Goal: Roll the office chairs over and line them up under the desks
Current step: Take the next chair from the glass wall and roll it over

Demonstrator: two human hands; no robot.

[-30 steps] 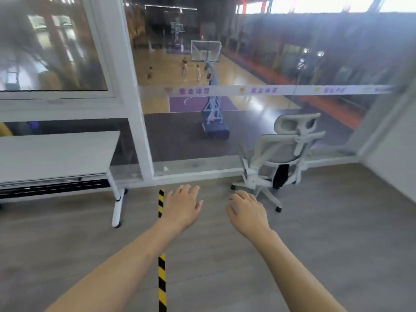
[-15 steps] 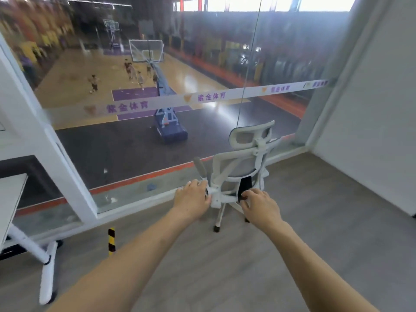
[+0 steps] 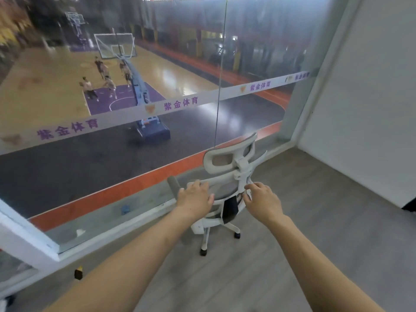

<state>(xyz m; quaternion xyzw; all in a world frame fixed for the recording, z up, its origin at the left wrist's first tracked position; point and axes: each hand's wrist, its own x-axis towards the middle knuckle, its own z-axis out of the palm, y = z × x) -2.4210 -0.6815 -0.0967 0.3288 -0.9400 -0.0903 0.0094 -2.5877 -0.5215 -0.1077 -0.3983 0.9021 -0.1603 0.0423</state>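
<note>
A white office chair with a grey mesh back and a headrest stands on its castors by the glass wall, its back turned to me. My left hand lies over the top left of the backrest, fingers draped on the mesh next to the grey armrest. At the backrest's right side, my right hand has its fingers curled around the white frame. No desk is in view.
A glass wall with a printed band runs behind the chair, above a low sill. A white post stands at lower left, with a yellow-black strip on the floor. A white wall closes the right side. Grey wood floor surrounds the chair.
I have moved closer and turned right; the desk has left the view. Both hands went from reaching in the air to touching the chair's backrest.
</note>
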